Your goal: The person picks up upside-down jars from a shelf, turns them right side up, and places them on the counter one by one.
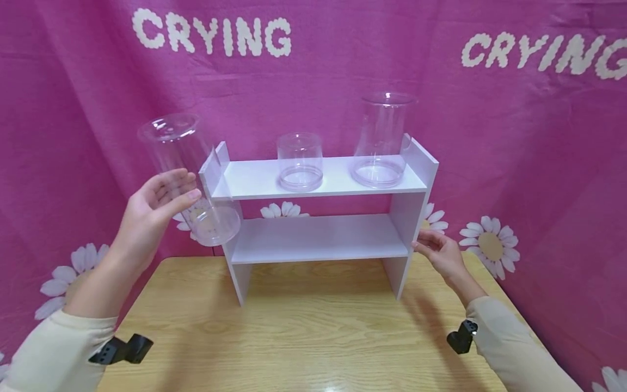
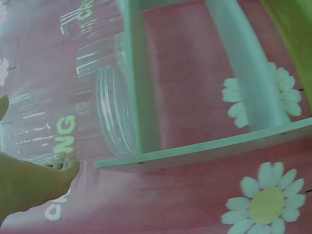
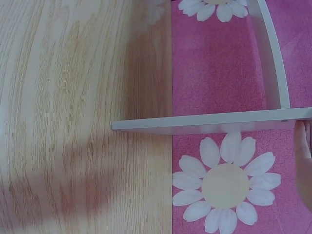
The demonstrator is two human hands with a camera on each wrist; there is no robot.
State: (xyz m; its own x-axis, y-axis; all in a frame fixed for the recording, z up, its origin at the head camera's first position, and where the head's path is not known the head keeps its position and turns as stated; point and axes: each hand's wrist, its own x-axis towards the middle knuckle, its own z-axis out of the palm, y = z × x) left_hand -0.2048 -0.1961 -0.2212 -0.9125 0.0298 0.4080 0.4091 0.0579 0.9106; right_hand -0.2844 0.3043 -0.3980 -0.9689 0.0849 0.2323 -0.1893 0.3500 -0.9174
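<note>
A tall clear cylindrical container (image 1: pixel 215 226) tilts at the left of the white shelf rack (image 1: pixel 318 239), its base overlapping the left side panel in the head view. My left hand (image 1: pixel 159 207) holds it by the body, thumb in front and fingers around the far side. The container's base ring (image 2: pixel 114 109) shows close to the top board in the left wrist view. My right hand (image 1: pixel 441 253) touches the outer face of the rack's right side panel (image 3: pixel 209 121); in the right wrist view only part of that hand shows at the right edge.
On the rack's top board stand a short clear container (image 1: pixel 300 163) near the middle and a taller clear container (image 1: pixel 382 141) at the right. The rack stands on a wooden table (image 1: pixel 318 337). A pink cloth (image 1: pixel 333 71) with daisies and lettering hangs behind.
</note>
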